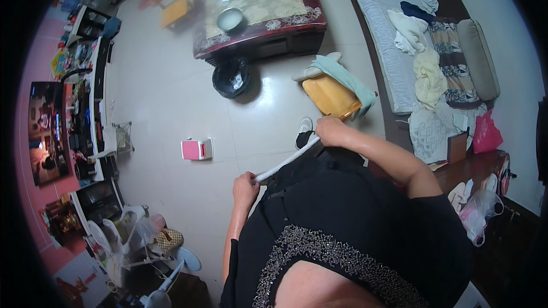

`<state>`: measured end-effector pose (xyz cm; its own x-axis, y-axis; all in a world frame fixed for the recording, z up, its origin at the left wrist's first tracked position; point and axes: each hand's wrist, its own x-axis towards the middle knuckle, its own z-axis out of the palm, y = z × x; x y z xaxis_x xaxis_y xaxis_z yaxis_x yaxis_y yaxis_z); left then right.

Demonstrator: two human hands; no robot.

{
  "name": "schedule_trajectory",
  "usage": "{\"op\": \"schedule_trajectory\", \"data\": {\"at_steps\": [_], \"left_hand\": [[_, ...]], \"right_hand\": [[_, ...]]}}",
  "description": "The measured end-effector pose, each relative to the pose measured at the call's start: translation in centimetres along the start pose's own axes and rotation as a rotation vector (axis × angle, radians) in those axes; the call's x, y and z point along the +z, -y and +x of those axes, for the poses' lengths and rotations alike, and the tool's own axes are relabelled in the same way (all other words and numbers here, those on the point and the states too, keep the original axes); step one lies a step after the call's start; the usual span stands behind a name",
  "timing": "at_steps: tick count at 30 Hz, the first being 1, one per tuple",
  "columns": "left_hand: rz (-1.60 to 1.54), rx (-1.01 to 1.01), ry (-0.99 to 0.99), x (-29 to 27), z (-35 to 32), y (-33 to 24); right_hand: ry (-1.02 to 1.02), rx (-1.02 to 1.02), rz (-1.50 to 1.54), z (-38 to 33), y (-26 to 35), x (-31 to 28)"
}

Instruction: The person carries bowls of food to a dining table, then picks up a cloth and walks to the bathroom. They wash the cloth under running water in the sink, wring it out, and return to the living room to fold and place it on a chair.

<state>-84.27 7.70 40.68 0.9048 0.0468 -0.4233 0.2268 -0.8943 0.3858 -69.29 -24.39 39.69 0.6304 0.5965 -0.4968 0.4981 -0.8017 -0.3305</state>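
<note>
Left hand: the left hand (245, 185) is closed in a pinch on one end of a thin white rolled cloth (287, 161), at about 7 o'clock from the middle of the picture.
Right hand: the right hand (331, 129) is closed tight on the other end, at about 3 o'clock and close to the middle.
White cloth: it is pulled out straight between the two hands, in the air, just in front of the person's black top (342, 211).
How far along: I think the cloth is already rolled thin and held tight. It does not look tied, folded or put down yet.
Floor: pale shiny tiles (171, 97). A small pink and white box (197, 149) sits alone at 9 o'clock.
Table: a low table (262, 5) with a patterned cover stands at 12 o'clock, with a round bowl (230, 19) on it.
Bin: a black bin (231, 77) with a bag stands just below the table.
Stool: a wooden stool (331, 97) with a green cloth (348, 80) over it is at 1 o'clock, close to the right hand.
Bed: a bed (388, 34) with a heap of clothes (428, 74) is at 2 o'clock.
In the way: I think only the stool is close enough to bump.
</note>
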Motion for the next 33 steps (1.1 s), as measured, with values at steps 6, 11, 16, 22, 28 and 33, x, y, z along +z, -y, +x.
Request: {"op": "schedule_trajectory", "data": {"at_steps": [6, 11, 16, 22, 28, 33], "left_hand": [[0.024, 0.149, -0.119, -5.5, 8.6, -6.5], [-0.175, 0.084, -0.035, -12.2, 18.0, -11.6], [-0.236, 0.244, -0.244, -17.4, 30.9, -15.7], [-0.267, 0.408, -0.336, -20.8, 42.3, -19.2], [-0.342, 0.434, -0.212, -22.9, 56.8, -19.7], [-0.205, 0.500, -0.241, -25.6, 67.9, -21.8]], "right_hand": [[-0.262, 0.050, 0.137, -0.1, -6.4, -4.9], [-0.560, 0.161, 0.204, 4.2, -12.6, -12.9], [-0.741, 0.365, 0.125, 8.8, -16.7, -23.6], [-0.877, 0.429, 0.091, 12.8, -21.7, -29.8], [-0.859, 0.516, 0.163, 22.5, -29.0, -34.2], [-0.841, 0.608, 0.370, 30.7, -36.0, -38.4]]}}
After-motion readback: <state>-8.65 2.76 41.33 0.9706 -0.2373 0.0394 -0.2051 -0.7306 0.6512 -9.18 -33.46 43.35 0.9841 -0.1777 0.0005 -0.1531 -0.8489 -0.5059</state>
